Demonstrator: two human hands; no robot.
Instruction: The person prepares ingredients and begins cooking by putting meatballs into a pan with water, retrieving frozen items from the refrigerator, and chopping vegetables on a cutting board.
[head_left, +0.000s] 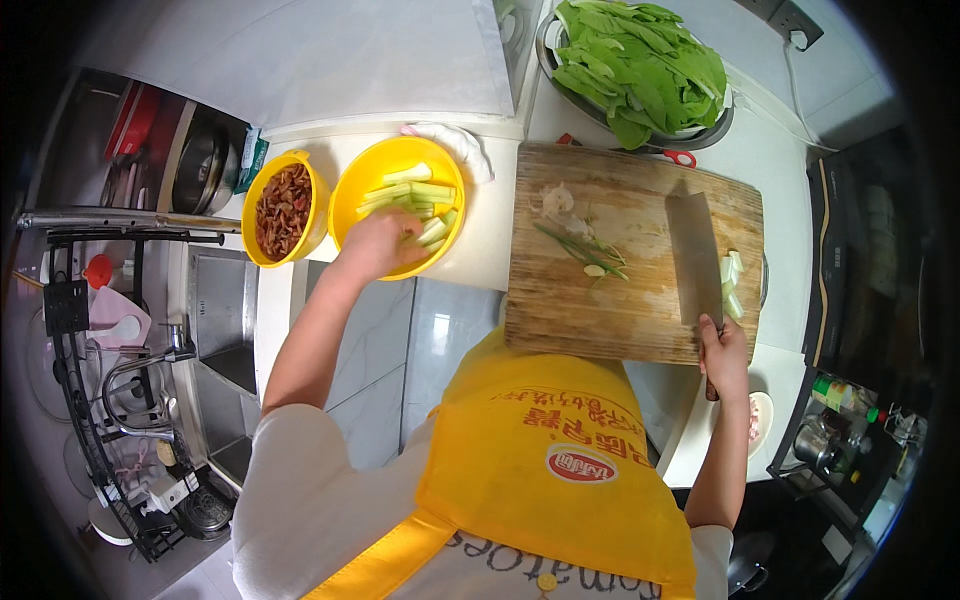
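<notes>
My left hand (382, 244) reaches over the near side of a yellow bowl (346, 180) of pale green cut stalks (409, 193). Its fingertips are blurred among the pieces, so whether they grip one cannot be made out. In my right hand (724, 352) is the handle of a cleaver (695, 255). The broad blade lies over the right part of a wooden cutting board (637, 307) and points away from me. A few cut stalk pieces (731, 289) sit just right of the blade. Scallion strands (577, 247), a garlic clove (594, 270) and pale peelings (556, 199) lie on the board's left half.
Left of the stalks stands a yellow container (319, 191) of brown sliced food (283, 214). Leafy greens (637, 67) fill a basin behind the board, near red-handled scissors (681, 157). A white cloth (457, 146) lies behind the bowl. A sink (225, 300) is at left, a small dish (761, 420) at right.
</notes>
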